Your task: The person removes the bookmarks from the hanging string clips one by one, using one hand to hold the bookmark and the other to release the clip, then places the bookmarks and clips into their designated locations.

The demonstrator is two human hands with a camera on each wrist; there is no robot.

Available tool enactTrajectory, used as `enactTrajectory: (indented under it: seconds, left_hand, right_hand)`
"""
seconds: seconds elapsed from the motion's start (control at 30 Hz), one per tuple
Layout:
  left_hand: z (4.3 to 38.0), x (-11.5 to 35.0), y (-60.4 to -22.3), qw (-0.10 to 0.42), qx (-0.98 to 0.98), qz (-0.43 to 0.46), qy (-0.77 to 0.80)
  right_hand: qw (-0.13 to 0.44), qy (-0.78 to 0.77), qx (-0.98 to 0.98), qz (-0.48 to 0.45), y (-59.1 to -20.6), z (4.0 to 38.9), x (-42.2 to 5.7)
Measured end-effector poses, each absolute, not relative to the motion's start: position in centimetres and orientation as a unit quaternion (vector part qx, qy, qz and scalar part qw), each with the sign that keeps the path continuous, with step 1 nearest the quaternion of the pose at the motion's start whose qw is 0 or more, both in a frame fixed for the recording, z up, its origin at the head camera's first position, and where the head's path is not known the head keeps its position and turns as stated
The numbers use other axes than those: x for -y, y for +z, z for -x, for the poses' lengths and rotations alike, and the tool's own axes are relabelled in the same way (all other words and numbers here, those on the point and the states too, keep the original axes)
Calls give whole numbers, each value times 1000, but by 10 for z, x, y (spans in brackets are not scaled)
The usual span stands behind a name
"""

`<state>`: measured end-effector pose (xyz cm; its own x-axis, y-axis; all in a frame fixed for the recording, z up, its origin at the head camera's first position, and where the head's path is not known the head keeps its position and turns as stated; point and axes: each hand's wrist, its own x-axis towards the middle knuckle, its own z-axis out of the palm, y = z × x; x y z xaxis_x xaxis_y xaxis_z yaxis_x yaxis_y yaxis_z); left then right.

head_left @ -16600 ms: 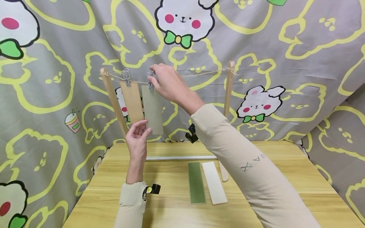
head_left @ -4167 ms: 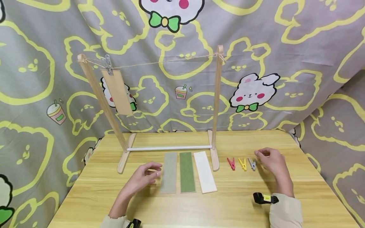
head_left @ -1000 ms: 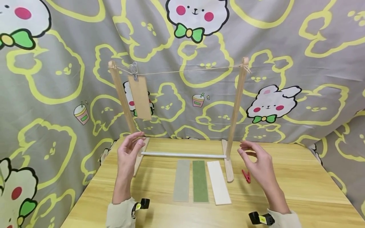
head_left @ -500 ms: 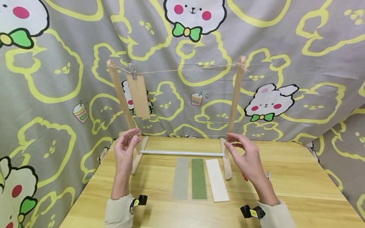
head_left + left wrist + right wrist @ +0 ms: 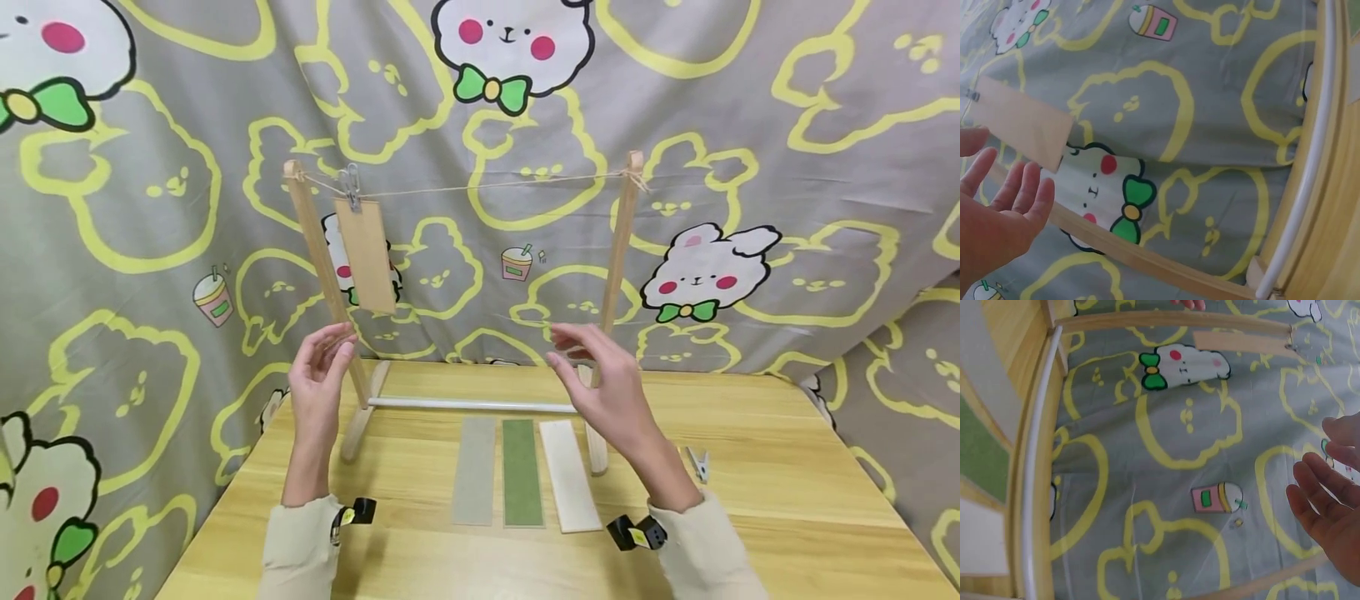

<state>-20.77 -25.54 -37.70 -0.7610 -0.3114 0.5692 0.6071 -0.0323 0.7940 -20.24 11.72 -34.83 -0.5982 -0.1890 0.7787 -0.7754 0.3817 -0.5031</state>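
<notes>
Both hands are in the air in front of a wooden rack with a string across its top. My left hand, loosely curled, holds nothing beside the rack's left post. My right hand has relaxed fingers, holds nothing, and overlaps the foot of the right post. On the string, a grey clothespin holds a tan strip, which hangs above and right of my left hand. In the left wrist view the tan strip shows beyond my left fingers; the right wrist view shows my right hand empty.
A grey strip, a green strip and a white strip lie side by side on the wooden table. Behind them runs the rack's white crossbar. A loose grey clothespin lies right of my right forearm.
The grey strip, hanging clipped in the oldest frame, now lies on the table. My right hand has left the loose clothespins and moved left and up; my left hand has risen beside the left post.
</notes>
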Motion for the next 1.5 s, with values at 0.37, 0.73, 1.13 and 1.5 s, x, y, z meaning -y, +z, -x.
enactTrajectory:
  seconds: [0.37, 0.73, 1.13, 1.5]
  left_hand:
    - [226, 251, -361, 327, 636, 111, -690]
    - [237, 251, -353, 340, 640, 104, -681]
    - [249, 255, -352, 287, 650, 130, -691]
    - [253, 254, -358, 306, 619, 130, -711]
  right_hand:
    - [348, 453, 749, -336, -318, 221, -91]
    - [353, 442, 733, -378, -288, 238, -69]
    - [356, 436, 724, -397, -270, 247, -49]
    - [355, 424, 720, -418, -246, 255, -22]
